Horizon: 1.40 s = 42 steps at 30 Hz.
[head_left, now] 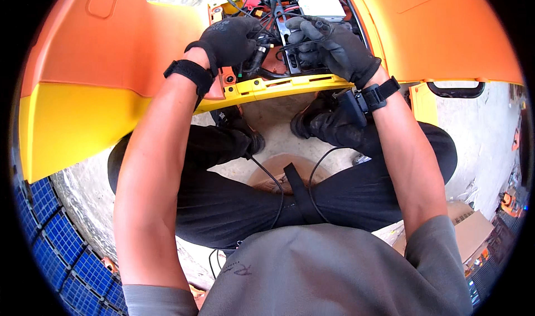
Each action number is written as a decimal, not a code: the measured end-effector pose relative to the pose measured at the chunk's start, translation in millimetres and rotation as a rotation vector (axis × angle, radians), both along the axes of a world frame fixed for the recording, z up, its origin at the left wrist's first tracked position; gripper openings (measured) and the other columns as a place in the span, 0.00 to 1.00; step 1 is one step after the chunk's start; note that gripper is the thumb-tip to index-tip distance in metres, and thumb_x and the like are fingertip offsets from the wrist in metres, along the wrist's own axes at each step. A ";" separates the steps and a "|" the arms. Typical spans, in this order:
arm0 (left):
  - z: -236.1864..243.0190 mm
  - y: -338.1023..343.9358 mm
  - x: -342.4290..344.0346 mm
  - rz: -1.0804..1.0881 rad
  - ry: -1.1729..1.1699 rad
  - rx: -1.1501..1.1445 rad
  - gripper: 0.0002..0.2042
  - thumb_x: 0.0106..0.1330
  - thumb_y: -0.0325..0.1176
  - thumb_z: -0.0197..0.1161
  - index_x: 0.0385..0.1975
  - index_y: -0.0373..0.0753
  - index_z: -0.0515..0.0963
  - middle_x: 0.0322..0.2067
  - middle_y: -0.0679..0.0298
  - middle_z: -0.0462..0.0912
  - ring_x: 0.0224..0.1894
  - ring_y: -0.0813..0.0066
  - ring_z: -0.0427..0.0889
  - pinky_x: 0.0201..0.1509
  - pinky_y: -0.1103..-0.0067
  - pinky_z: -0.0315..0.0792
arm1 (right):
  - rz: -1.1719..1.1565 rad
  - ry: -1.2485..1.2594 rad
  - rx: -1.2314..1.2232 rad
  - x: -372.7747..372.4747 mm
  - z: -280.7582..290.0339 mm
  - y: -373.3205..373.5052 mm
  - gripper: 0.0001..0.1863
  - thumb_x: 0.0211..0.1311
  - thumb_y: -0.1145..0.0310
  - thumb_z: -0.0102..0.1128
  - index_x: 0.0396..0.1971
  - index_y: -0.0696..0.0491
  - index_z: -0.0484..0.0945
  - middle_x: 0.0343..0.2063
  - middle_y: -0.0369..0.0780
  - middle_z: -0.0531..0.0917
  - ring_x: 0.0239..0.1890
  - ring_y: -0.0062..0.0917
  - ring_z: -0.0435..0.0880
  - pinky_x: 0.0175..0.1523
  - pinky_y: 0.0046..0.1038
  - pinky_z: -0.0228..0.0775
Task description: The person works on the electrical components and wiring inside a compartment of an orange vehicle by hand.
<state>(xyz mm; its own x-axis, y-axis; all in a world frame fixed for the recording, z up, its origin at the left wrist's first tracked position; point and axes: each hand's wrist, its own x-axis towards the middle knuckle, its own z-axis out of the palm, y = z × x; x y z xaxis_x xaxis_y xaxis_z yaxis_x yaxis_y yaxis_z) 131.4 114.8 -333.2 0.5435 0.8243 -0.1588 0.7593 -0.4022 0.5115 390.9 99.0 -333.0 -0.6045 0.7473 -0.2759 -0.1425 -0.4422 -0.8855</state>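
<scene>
My left hand [228, 42], in a black glove, is curled closed over the wiring at the left of an open compartment; what its fingertips hold is hidden. My right hand [340, 54], also gloved, has its fingers bent round a thin black cable [302, 16] over a silver metal bracket [291, 59]. Between and behind my hands lie bundled wires, a red part [252, 0], a black tube-like fitting [257, 58] and a silver box [322, 5]. The compartment's yellow rim [275, 87] runs along the near edge.
Orange-and-yellow body panels [89, 48] flank the compartment on both sides. My bent legs [217, 204] are below it on a pale concrete floor [267, 124]. Blue plastic grid mats [56, 232] lie at lower left, and a cardboard box [468, 235] sits at lower right.
</scene>
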 end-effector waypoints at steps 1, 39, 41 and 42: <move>4.0 1.8 1.8 0.055 -0.013 -0.157 0.11 0.58 0.31 0.63 0.40 0.39 0.77 0.35 0.53 0.81 0.38 0.52 0.82 0.46 0.67 0.76 | -0.018 0.000 -0.006 1.3 -0.8 -0.3 0.23 0.69 0.50 0.55 0.55 0.52 0.75 0.38 0.30 0.81 0.36 0.13 0.79 0.41 0.16 0.76; 20.8 39.7 -26.5 0.322 -0.423 -0.402 0.16 0.60 0.26 0.59 0.48 0.34 0.77 0.36 0.64 0.83 0.35 0.78 0.83 0.41 0.81 0.79 | 0.020 -0.405 0.711 -22.7 7.7 -18.5 0.14 0.58 0.72 0.59 0.45 0.53 0.80 0.37 0.40 0.84 0.38 0.26 0.84 0.46 0.30 0.76; 23.8 37.6 -26.0 0.302 -0.480 -0.463 0.16 0.59 0.25 0.59 0.48 0.35 0.77 0.36 0.64 0.83 0.35 0.78 0.83 0.41 0.81 0.79 | 0.000 -0.370 0.768 -25.6 -0.5 -20.7 0.12 0.58 0.72 0.60 0.43 0.53 0.80 0.37 0.41 0.85 0.38 0.29 0.85 0.46 0.32 0.76; 23.6 37.3 -26.8 0.308 -0.457 -0.441 0.16 0.58 0.25 0.59 0.48 0.35 0.77 0.36 0.64 0.83 0.34 0.78 0.83 0.41 0.80 0.79 | -0.022 -0.445 0.804 -26.1 -2.1 -20.5 0.12 0.58 0.71 0.60 0.42 0.54 0.80 0.37 0.42 0.84 0.39 0.32 0.85 0.47 0.33 0.76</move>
<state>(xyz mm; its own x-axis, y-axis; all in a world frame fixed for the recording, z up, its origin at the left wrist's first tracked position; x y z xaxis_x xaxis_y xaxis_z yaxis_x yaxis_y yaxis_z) 104.6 152.1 -309.6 0.3876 0.8627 -0.3248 0.4759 0.1145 0.8720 364.8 78.5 -335.1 -0.5502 0.8251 0.1282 0.2843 0.3294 -0.9004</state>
